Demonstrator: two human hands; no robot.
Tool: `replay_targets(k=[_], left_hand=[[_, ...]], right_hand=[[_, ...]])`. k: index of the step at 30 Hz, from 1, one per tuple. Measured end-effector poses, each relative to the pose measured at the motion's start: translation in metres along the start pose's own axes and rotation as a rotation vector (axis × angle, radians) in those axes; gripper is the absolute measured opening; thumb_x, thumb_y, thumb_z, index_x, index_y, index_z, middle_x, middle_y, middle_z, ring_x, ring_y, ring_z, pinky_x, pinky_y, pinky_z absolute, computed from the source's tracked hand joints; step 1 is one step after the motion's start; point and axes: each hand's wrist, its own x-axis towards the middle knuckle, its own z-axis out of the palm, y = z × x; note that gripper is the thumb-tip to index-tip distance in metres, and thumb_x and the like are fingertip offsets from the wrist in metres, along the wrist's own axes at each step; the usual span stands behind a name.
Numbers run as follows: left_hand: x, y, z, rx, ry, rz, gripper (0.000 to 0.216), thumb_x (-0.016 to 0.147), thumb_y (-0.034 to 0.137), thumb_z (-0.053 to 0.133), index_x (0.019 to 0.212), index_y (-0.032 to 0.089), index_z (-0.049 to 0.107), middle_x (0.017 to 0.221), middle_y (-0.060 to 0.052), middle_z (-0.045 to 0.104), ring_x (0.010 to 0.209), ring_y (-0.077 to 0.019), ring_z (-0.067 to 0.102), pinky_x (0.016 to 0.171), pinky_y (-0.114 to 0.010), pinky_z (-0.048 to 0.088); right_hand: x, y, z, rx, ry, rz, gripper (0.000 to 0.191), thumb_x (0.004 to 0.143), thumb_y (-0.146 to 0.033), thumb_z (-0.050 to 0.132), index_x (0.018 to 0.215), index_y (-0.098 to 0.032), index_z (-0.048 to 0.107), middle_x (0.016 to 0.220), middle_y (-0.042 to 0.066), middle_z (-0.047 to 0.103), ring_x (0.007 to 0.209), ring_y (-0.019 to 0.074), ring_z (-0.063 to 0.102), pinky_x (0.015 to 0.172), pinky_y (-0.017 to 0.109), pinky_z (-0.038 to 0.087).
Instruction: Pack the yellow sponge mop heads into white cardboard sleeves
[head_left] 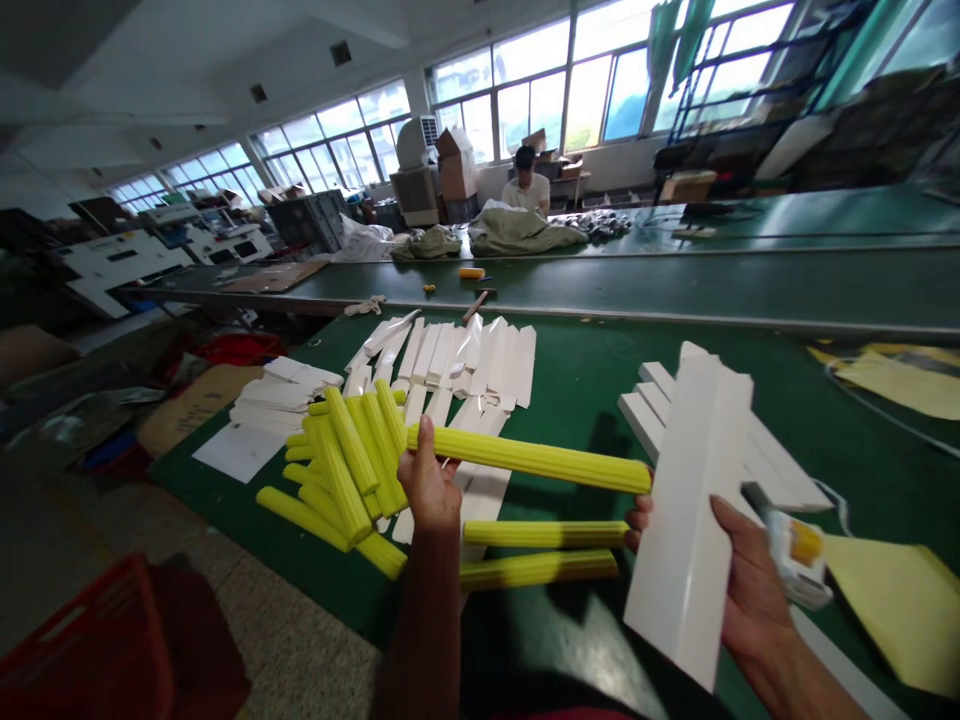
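My left hand (433,484) is closed round the left end of a ribbed yellow foam tube (532,457), held level above the table. The tube's right end meets the fingertips of my right hand (750,590). That same hand grips a long white carton (686,510), tilted upright, with the thumb on its front and the fingers behind it. Whether the carton's end is open cannot be seen. Below the held tube lie two more yellow tubes (544,534). A heap of yellow tubes (345,460) is piled left of my left hand.
Flattened white cartons (465,360) are spread across the green table (577,370). Several long white boxes (652,410) lie behind the held carton. A tape dispenser (802,555) and yellow sheets (900,600) are at right. A red crate (97,640) stands lower left. A person (526,185) sits beyond.
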Motion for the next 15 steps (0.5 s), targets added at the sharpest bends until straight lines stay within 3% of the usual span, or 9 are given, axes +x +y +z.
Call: replay_targets(k=[6, 11, 15], left_hand=[[-0.003, -0.001, 0.002, -0.05, -0.077, 0.076, 0.037, 0.066, 0.032, 0.086, 0.091, 0.016, 0.065, 0.08, -0.002, 0.064, 0.07, -0.0142, 0.063, 0.058, -0.024, 0.052], [-0.006, 0.002, 0.007, -0.103, -0.157, 0.144, 0.037, 0.066, 0.026, 0.085, 0.096, 0.018, 0.065, 0.094, -0.004, 0.067, 0.083, -0.0163, 0.065, 0.071, -0.028, 0.057], [-0.014, 0.004, 0.006, -0.083, -0.217, 0.152, 0.042, 0.062, 0.026, 0.088, 0.096, 0.017, 0.063, 0.097, -0.006, 0.068, 0.088, -0.0175, 0.067, 0.075, -0.027, 0.055]], right_hand=[[0.006, 0.0, -0.005, -0.056, -0.028, -0.016, 0.044, 0.068, -0.031, 0.079, 0.11, -0.024, 0.068, 0.092, 0.008, 0.077, 0.08, 0.0254, 0.073, 0.082, 0.043, 0.061], [0.001, 0.0, 0.002, -0.07, -0.062, -0.017, 0.053, 0.062, -0.029, 0.083, 0.113, -0.024, 0.068, 0.087, 0.008, 0.076, 0.077, 0.0242, 0.073, 0.078, 0.04, 0.062], [0.009, -0.003, -0.01, -0.098, 0.008, 0.001, 0.061, 0.066, -0.032, 0.08, 0.123, -0.028, 0.063, 0.089, 0.008, 0.077, 0.078, 0.0255, 0.073, 0.077, 0.041, 0.063]])
